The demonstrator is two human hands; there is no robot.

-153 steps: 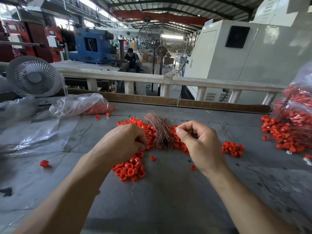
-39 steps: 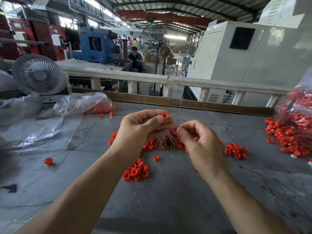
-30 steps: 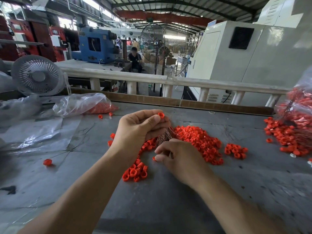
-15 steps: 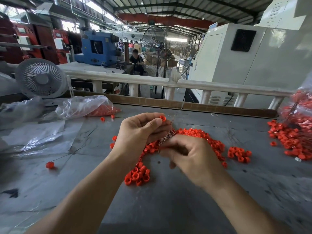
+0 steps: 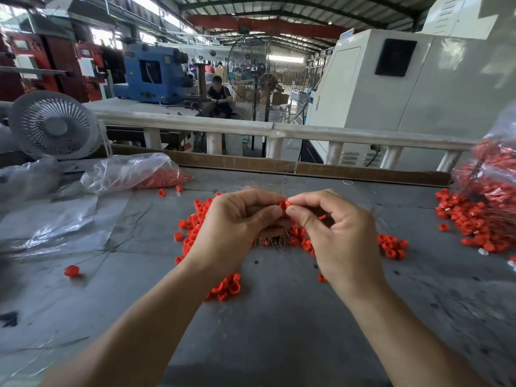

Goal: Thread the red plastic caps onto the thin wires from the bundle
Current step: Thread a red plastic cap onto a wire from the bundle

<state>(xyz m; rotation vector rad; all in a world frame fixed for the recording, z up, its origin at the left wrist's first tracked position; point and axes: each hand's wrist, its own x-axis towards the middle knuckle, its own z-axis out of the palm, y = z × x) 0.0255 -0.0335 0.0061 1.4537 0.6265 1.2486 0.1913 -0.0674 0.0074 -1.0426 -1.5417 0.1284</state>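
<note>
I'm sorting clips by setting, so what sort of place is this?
Most likely a factory floor: a blue machine and a white machine cabinet stand under a steel roof, and loose red caps cover the grey workbench.

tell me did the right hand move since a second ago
Yes. The right hand rose from the table near the loose caps to meet the left hand at the pinched red cap.

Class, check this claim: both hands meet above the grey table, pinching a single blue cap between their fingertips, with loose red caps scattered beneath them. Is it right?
Wrong in one respect: the cap is red, not blue, as the head view shows. The left hand and right hand do pinch it together above the grey table, over scattered red caps.
</note>
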